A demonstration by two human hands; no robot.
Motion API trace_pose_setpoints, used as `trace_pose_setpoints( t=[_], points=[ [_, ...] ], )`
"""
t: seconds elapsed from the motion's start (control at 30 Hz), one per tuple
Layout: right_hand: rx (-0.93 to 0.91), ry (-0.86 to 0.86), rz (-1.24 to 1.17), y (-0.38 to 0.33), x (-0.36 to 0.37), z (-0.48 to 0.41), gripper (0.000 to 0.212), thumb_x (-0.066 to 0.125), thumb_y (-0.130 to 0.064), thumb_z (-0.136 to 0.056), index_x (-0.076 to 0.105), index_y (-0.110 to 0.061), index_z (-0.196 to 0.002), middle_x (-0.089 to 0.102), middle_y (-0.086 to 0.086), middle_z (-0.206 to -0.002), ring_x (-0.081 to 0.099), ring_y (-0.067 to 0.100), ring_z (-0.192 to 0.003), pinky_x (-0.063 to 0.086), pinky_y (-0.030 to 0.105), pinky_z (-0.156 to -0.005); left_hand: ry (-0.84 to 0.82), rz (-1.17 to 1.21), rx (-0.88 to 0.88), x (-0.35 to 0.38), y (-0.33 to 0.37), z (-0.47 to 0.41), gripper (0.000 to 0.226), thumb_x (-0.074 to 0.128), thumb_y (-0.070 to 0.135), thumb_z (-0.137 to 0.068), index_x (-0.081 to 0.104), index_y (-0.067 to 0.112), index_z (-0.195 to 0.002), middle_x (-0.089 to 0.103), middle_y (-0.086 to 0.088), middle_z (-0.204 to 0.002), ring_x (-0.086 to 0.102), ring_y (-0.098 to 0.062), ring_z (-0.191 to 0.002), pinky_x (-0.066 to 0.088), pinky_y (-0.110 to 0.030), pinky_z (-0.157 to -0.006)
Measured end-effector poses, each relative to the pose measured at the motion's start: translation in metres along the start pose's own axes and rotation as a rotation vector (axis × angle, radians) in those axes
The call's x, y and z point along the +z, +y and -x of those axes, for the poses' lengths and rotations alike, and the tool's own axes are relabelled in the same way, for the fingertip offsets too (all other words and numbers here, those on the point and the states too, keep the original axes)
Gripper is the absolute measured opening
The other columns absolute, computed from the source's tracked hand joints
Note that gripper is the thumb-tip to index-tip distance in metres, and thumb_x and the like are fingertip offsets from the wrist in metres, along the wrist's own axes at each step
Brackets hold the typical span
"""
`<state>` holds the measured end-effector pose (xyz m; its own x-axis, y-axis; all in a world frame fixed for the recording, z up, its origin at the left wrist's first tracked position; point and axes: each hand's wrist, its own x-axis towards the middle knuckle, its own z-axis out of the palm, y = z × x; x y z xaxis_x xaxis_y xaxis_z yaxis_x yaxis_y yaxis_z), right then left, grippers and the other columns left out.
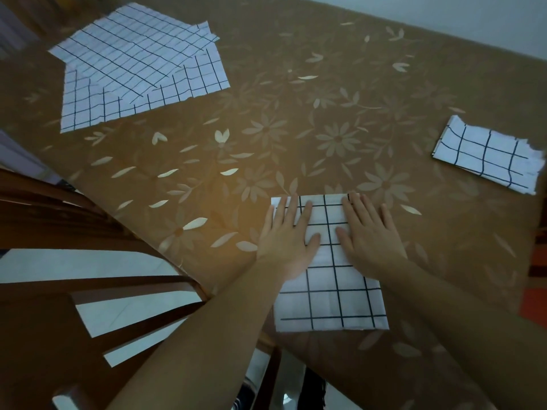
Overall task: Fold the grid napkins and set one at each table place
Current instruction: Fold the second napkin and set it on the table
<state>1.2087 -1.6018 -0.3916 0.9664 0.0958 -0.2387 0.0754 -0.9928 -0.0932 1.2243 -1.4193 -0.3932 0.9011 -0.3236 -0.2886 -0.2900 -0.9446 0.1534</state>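
At the far left of the desk [296,113], beyond a wooden chair [88,232], lies a loose pile of unfolded napkins [139,69]. They are spread flat and overlap at different angles; how many there are is hard to count from here. They look like the stock not yet worked. Nearer the person, the left hand [285,238] lies flat with straight, spread fingers, holding nothing, and presses the far left part of the napkin being folded [328,291]. This napkin sits at the near edge of the desk as a long strip. Its long axis runs away from the person, and its far short end points toward the middle of the desk. The right hand [370,232] matches the left, palm down and fingers wide, pressing the far right part with a narrow gap between the two thumbs. The step in hand appears to be smoothing a crease. Next, I judge, a short end must be pinched and brought over the other to halve the strip. At the right, well apart, a folded napkin [488,158] already lies at a place, its long axis slanting from upper left to lower right.
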Motion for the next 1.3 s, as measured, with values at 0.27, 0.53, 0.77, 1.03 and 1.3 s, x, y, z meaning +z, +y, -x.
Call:
trace_pose_setpoints(
  t=[0.27,0.53,0.77,1.03,1.3],
  points=[
    [-0.067,0.032,0.027,-0.026,0.009,0.009,0.076,-0.012,-0.047,-0.085,-0.009,-0.011,-0.152,-0.008,0.007,-0.163,-0.011,0.020,-0.149,-0.006,0.042,-0.119,0.076,0.033,0.071,-0.006,0.040,0.011,0.068,0.035,0.034,-0.101,-0.005,0.024,-0.155,-0.008,-0.003,-0.164,-0.015,-0.024,-0.150,-0.016,-0.041,-0.118],
    [-0.022,0.075,-0.025,-0.024,0.015,0.009,0.068,0.002,-0.047,-0.095,0.004,-0.013,-0.155,-0.001,0.005,-0.163,-0.006,0.017,-0.150,-0.004,0.040,-0.119,0.079,0.032,0.026,0.019,0.032,0.040,0.062,0.019,0.044,-0.102,0.000,0.022,-0.156,-0.008,0.001,-0.164,-0.017,-0.017,-0.149,-0.013,-0.042,-0.120],
    [0.053,0.104,-0.087,-0.001,0.024,0.069,0.073,0.007,-0.050,-0.091,0.011,-0.014,-0.155,0.007,0.003,-0.163,0.000,0.016,-0.150,-0.001,0.043,-0.120,0.011,0.016,0.018,0.015,0.034,0.043,0.062,0.014,0.042,-0.102,-0.009,0.020,-0.155,-0.017,0.001,-0.163,-0.021,-0.019,-0.148,-0.012,-0.046,-0.120],
    [0.207,0.235,-0.218,-0.009,0.013,0.116,0.053,0.054,-0.042,-0.089,0.047,-0.020,-0.137,0.057,0.004,-0.129,0.050,0.027,-0.120,0.033,0.045,-0.101,0.077,-0.036,0.104,-0.012,0.049,0.085,0.042,0.036,0.034,-0.100,0.038,0.027,-0.141,0.036,-0.001,-0.147,0.025,-0.023,-0.139,0.010,-0.047,-0.116],
    [0.488,-0.014,-0.673,-0.020,-0.015,0.124,0.042,0.071,-0.023,-0.076,0.050,-0.016,-0.112,0.065,0.002,-0.103,0.063,0.024,-0.088,0.051,0.037,-0.077,-0.146,0.026,0.100,-0.008,0.048,0.115,0.065,0.041,0.050,-0.097,0.016,0.029,-0.153,0.007,0.001,-0.163,0.001,-0.022,-0.151,-0.008,-0.058,-0.116]
  ],
)
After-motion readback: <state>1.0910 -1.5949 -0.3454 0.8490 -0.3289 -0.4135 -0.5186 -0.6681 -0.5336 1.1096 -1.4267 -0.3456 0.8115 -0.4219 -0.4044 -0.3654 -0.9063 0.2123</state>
